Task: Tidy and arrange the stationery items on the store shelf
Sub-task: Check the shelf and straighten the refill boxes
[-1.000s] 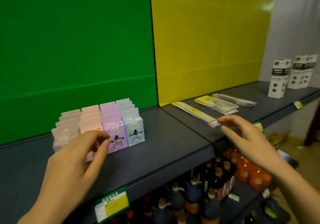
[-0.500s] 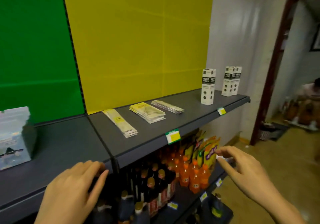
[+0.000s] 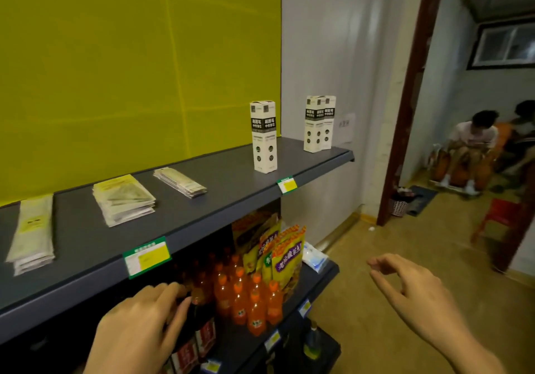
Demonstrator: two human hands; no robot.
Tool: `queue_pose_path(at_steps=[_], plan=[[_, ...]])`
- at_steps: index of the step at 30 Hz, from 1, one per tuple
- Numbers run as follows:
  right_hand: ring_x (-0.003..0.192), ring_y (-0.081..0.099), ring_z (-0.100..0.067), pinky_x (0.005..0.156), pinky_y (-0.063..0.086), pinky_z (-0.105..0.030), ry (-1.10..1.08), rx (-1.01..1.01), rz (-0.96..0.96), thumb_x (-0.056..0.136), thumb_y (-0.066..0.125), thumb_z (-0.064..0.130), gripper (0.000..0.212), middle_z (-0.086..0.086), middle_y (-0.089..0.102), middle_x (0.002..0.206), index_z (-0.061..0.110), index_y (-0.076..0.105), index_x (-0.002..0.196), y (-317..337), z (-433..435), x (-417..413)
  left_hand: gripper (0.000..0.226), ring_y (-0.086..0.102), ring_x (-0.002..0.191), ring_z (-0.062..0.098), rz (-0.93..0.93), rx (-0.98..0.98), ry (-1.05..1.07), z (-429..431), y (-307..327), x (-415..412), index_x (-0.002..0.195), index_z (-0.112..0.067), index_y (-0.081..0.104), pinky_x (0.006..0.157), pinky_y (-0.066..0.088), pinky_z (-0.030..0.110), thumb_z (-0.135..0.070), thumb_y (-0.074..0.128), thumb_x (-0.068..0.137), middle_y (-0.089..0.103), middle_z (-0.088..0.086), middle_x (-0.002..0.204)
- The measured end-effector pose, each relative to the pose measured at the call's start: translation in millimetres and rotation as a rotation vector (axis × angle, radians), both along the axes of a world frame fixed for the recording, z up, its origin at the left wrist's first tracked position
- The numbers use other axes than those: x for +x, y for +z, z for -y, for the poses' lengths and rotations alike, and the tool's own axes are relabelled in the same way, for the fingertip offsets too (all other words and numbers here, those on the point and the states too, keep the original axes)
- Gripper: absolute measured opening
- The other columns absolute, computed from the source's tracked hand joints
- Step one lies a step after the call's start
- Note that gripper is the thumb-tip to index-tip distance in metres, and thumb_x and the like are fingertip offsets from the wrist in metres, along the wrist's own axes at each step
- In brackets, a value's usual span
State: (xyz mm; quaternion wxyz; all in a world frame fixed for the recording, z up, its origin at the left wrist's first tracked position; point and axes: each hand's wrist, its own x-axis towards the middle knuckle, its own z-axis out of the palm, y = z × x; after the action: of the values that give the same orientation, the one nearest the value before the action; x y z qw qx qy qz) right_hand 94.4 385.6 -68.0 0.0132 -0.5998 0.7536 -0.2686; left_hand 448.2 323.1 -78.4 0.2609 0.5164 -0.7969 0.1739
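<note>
The view has swung right along the shelf (image 3: 202,199); left hand (image 3: 139,324) and right hand (image 3: 414,292) hover, fingers relaxed, holding nothing.

My left hand (image 3: 139,324) hangs below the front lip of the upper shelf (image 3: 228,170), directly in front of the dark bottles (image 3: 205,333). My right hand (image 3: 411,289), fingers loose, hangs over open floor (image 3: 362,330).

On the shelf, the long packet stack (image 3: 31,228), square packet stack (image 3: 123,199) and narrow packet stack (image 3: 179,182) lie flat and well apart, with bare strips between them reachable from the front. The single tall box (image 3: 263,136) stands upright near the front edge. The pair of tall boxes (image 3: 318,123) stands at the far end, with bare surface between it and the single box. The yellow back panel (image 3: 115,55) closes the rear. Orange bottles (image 3: 246,301) and snack bags (image 3: 286,255) crowd the lower shelf.
</note>
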Motion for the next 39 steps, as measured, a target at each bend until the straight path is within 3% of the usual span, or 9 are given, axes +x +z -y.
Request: queue_pose_path(at_steps=[7, 10, 14, 17, 23, 27, 30, 35, 39], plan=[[0.057, 0.037, 0.01, 0.055, 0.032, -0.012, 0.035, -0.008, -0.015, 0.09, 0.05, 0.039, 0.019, 0.017, 0.062, 0.104, 0.034, 0.058, 0.106, -4, 81, -70, 0.062, 0.066, 0.051, 0.01, -0.042, 0.063, 0.06, 56, 7, -91, 0.072, -0.031, 0.061, 0.035, 0.039, 0.019, -0.059, 0.007, 0.089, 0.065, -0.011, 0.059], [0.057, 0.037, 0.01, 0.054, 0.028, -0.009, 0.094, -0.064, -0.016, 0.09, 0.052, 0.034, 0.02, 0.014, 0.063, 0.103, 0.03, 0.059, 0.108, 10, 129, -101, 0.044, 0.068, 0.054, 0.012, -0.105, 0.073, 0.096, 79, 27, -124, 0.075, -0.032, 0.063, 0.035, 0.041, 0.022, -0.056, 0.027, 0.084, 0.066, -0.01, 0.062], [0.08, 0.056, 0.001, 0.065, 0.036, -0.011, 0.177, -0.15, 0.041, 0.089, 0.055, 0.027, 0.02, 0.011, 0.062, 0.1, 0.026, 0.06, 0.108, 24, 191, -138, 0.033, 0.068, 0.059, 0.021, -0.179, 0.05, 0.153, 111, 49, -162, 0.078, -0.029, 0.065, 0.043, 0.048, 0.029, -0.047, 0.037, 0.079, 0.066, -0.005, 0.068], [0.092, 0.056, -0.009, 0.069, 0.036, -0.006, 0.235, -0.174, 0.102, 0.088, 0.058, 0.022, 0.022, 0.005, 0.062, 0.1, 0.019, 0.061, 0.109, 26, 233, -160, 0.033, 0.069, 0.063, 0.021, -0.163, 0.031, 0.184, 130, 58, -186, 0.083, -0.025, 0.064, 0.048, 0.05, 0.03, -0.045, 0.039, 0.079, 0.067, -0.005, 0.072], [0.096, 0.057, -0.012, 0.081, 0.042, -0.023, 0.38, -0.225, 0.168, 0.087, 0.059, 0.018, 0.023, 0.001, 0.063, 0.104, 0.017, 0.06, 0.11, 31, 321, -204, 0.044, 0.069, 0.071, 0.029, -0.128, 0.041, 0.355, 166, 57, -219, 0.098, -0.017, 0.061, 0.053, 0.053, 0.033, -0.048, 0.037, 0.079, 0.068, 0.004, 0.083], [0.095, 0.056, -0.016, 0.087, 0.049, -0.034, 0.467, -0.274, 0.206, 0.085, 0.061, 0.015, 0.027, 0.001, 0.061, 0.103, 0.013, 0.058, 0.112, 46, 377, -232, 0.044, 0.067, 0.082, 0.027, -0.213, 0.017, 0.446, 188, 58, -240, 0.11, -0.019, 0.054, 0.057, 0.052, 0.035, -0.053, 0.046, 0.085, 0.066, 0.002, 0.098], [0.099, 0.05, -0.014, 0.09, 0.045, -0.035, 0.493, -0.264, 0.252, 0.086, 0.061, 0.017, 0.038, 0.002, 0.054, 0.111, 0.011, 0.051, 0.122, 56, 416, -248, 0.05, 0.065, 0.092, 0.025, -0.289, 0.023, 0.505, 204, 61, -256, 0.118, -0.021, 0.047, 0.064, 0.052, 0.038, -0.049, 0.048, 0.076, 0.064, 0.002, 0.109], [0.133, 0.037, -0.024, 0.111, 0.033, -0.043, 0.593, -0.124, 0.564, 0.081, 0.067, 0.023, 0.074, -0.007, 0.033, 0.149, 0.013, 0.025, 0.142, 67, 480, -255, 0.074, 0.059, 0.109, 0.022, -0.393, 0.039, 0.562, 223, 68, -271, 0.131, -0.021, 0.034, 0.085, 0.051, 0.043, -0.057, 0.051, 0.069, 0.054, 0.003, 0.132], [0.137, 0.031, -0.019, 0.114, 0.028, -0.044, 0.757, 0.023, 0.826, 0.076, 0.069, 0.018, 0.089, -0.002, 0.028, 0.152, 0.021, 0.014, 0.146, 75, 515, -247, 0.103, 0.052, 0.12, 0.022, -0.558, 0.128, 0.492, 244, 77, -266, 0.141, -0.02, 0.019, 0.099, 0.046, 0.041, -0.057, 0.063, 0.056, 0.041, 0.005, 0.144]])
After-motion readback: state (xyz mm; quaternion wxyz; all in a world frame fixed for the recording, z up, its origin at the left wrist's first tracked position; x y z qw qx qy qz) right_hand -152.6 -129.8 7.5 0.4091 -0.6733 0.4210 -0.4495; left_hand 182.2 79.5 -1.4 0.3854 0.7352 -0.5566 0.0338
